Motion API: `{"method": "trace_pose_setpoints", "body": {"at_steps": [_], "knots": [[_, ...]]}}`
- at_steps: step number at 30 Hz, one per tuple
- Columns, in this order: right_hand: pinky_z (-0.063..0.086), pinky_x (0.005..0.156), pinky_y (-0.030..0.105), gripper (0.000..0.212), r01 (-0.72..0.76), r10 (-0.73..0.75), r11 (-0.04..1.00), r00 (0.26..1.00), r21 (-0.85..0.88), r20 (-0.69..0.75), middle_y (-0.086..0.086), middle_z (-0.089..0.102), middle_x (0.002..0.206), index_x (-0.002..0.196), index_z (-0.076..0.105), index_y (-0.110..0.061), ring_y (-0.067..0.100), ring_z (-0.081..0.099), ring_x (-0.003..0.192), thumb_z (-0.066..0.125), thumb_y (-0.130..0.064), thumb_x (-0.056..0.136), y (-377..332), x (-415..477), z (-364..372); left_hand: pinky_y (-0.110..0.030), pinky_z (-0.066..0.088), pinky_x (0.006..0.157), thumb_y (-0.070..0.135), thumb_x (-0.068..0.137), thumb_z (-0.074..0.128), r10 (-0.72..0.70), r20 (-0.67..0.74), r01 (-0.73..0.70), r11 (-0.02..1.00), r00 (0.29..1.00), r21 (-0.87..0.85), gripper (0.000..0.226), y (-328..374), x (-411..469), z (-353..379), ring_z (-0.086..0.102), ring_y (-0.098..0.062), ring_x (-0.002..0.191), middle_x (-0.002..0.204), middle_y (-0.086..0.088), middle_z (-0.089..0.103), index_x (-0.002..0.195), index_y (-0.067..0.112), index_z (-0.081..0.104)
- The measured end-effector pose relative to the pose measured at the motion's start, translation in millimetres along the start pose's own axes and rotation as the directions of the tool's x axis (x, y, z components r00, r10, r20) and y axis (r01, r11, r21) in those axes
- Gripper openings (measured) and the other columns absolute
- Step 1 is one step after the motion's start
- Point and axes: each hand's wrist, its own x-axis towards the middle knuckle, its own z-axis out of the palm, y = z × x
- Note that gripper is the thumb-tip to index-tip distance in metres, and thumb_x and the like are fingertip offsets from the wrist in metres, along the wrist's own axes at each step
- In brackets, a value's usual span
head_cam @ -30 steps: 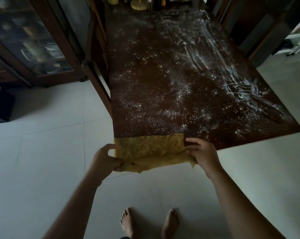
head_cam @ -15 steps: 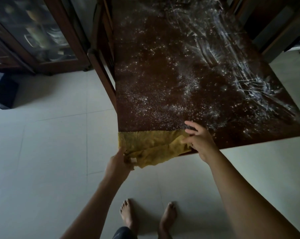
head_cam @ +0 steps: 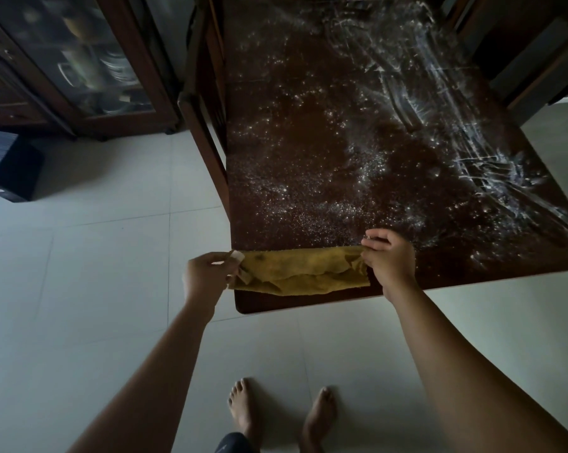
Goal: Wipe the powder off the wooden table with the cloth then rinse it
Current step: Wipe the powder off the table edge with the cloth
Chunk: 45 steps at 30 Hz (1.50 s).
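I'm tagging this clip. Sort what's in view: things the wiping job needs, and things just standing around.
In the job: yellow cloth, pinched at its ends by the left hand and right hand; white powder; wooden table.

Standing around: glass-fronted cabinet; chair; dark box on the floor.

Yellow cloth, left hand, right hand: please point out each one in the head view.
yellow cloth [head_cam: 295, 266]: head view, middle of its upper fold.
left hand [head_cam: 207, 274]: head view, back of the hand, gripping the cloth's left end.
right hand [head_cam: 390, 259]: head view, back of the hand.
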Motion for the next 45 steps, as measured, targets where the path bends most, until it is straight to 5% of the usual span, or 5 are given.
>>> {"method": "trace_pose_setpoints", "body": {"at_steps": [8,11,16,33,45], "knots": [[0.046,0.102,0.042,0.037,0.42,-0.381,0.725,0.905,-0.546,0.19,-0.018,0.067,0.11,0.116,0.064,-0.034,-0.005,0.061,0.083,0.064,-0.011,0.087,-22,-26,33,-0.046,0.05,0.093,0.062,0.07,0.075,-0.021,-0.159,0.087,0.904,0.987,0.42,0.062,-25,19,-5,0.064,-0.019,0.098,0.096,0.009,0.069,0.119,0.031,0.054],[0.007,0.12,0.06,0.035,0.671,-0.418,0.502,0.741,-0.546,0.526,-0.02,0.064,0.118,0.116,0.06,-0.041,0.015,0.05,0.13,0.065,-0.02,0.089,-34,-43,73,-0.045,0.057,0.084,0.043,0.071,0.083,-0.099,0.005,0.094,0.963,0.995,0.253,0.053,-43,5,-7,0.071,-0.019,0.086,0.091,0.007,0.073,0.114,0.022,0.061],[0.019,0.12,0.048,0.053,0.708,-0.189,0.572,0.605,-0.414,0.774,0.003,0.033,0.158,0.139,0.049,-0.036,0.028,0.01,0.149,0.058,-0.017,0.091,-48,-57,135,-0.028,0.058,0.061,0.017,0.076,0.083,0.035,-0.019,-0.031,0.979,0.999,0.201,0.025,-53,-10,-5,0.071,-0.006,0.069,0.072,0.007,0.074,0.098,0.02,0.07],[0.049,0.06,0.011,0.015,0.38,-0.182,0.864,0.846,-0.329,0.502,-0.014,0.068,0.093,0.113,0.062,-0.028,-0.005,0.065,0.08,0.053,-0.025,0.101,-47,-20,35,-0.039,0.061,0.075,0.011,0.073,0.084,0.406,0.292,-0.404,0.912,0.866,-0.071,0.044,22,-60,50,0.069,-0.005,0.09,0.095,0.016,0.068,0.1,0.03,0.054],[0.048,0.097,0.04,0.038,0.368,-0.231,0.825,0.912,-0.429,0.339,-0.003,0.052,0.124,0.121,0.06,-0.035,0.021,0.039,0.125,0.054,-0.018,0.087,9,-14,-20,-0.065,-0.011,0.113,0.029,0.089,0.064,0.377,0.481,-0.601,0.626,0.791,0.497,0.046,16,-50,85,0.052,-0.006,0.123,0.129,0.018,0.056,0.127,0.036,0.04]]}}
